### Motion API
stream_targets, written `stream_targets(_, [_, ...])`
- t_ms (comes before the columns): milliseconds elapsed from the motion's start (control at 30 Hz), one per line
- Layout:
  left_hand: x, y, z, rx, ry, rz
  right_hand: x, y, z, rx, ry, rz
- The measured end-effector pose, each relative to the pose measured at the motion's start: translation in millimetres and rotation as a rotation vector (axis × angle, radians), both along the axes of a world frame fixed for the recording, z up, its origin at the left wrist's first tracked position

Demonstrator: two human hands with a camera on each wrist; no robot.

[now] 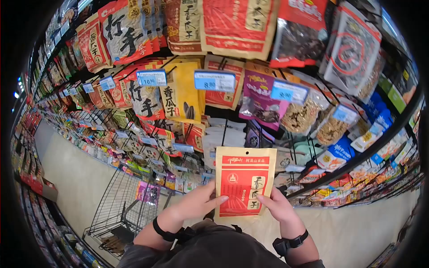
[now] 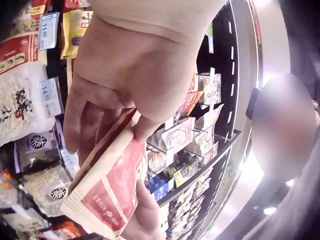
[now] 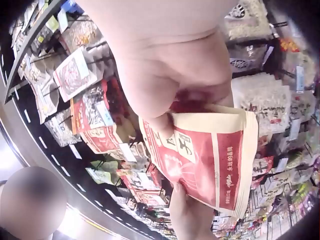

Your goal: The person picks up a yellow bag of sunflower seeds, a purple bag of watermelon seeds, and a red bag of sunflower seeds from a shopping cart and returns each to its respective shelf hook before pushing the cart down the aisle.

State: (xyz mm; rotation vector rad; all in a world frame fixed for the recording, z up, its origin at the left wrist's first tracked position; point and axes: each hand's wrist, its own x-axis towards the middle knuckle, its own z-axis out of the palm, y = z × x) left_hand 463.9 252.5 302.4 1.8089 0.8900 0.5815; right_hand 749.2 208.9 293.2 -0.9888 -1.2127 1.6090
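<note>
A red and cream bag of sunflower seeds (image 1: 239, 178) is held upright in front of the body, its printed front facing up toward the head camera. My left hand (image 1: 199, 201) grips the bag's left edge, thumb on the front and fingers behind. At the lower right edge my right hand (image 1: 278, 204) grips it the same way, its thumb over the printed label. In the left wrist view the left hand (image 2: 125, 85) holds the bag (image 2: 112, 195) from the side. The right wrist view shows the right hand's thumb pressed on the bag (image 3: 200, 160), with the other fingers hidden behind.
Ahead, shelves of hanging snack bags carry blue price tags (image 1: 214, 81). A yellow seed bag (image 1: 181, 96) and a purple bag (image 1: 263, 98) hang above the held bag. A wire shopping cart (image 1: 114, 201) with a purple packet (image 1: 147, 193) stands at left on the pale floor (image 1: 76, 174).
</note>
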Motion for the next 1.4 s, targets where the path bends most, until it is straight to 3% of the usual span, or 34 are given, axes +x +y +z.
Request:
stream_targets(200, [-34.2, 66.8, 57.9, 0.111, -0.189, 0.152, -51.4, 86.4, 65.9, 0.123, -0.096, 0.033])
stream_targets(500, [-63.6, 147.8, 76.8, 0.227, -0.285, 0.168, -81.6, 157.6, 66.1, 0.209, -0.056, -0.033])
stream_targets(600, [-67.0, 170.2, 73.4, 0.345, -0.219, 0.140, -84.2, 167.4, 60.3, 0.225, 0.008, -0.082])
stream_targets(700, [-67.0, 185.9, 74.4, 0.300, -0.259, 0.074, -82.1, 171.8, 56.3, 0.240, -0.055, -0.107])
stream_targets(867, [-70.5, 196.4, 81.6, 0.393, -0.111, 0.018, -77.1, 170.1, 50.7, 0.278, -0.090, -0.129])
stream_targets(1233, [-68.1, 212.1, 63.4, 0.463, -0.161, -0.066, -78.9, 167.4, 49.2, 0.362, -0.080, -0.217])
stream_targets(1400, [-67.8, 216.7, 55.1, 0.488, -0.247, -0.060, -77.1, 171.1, 47.2, 0.225, -0.058, -0.193])
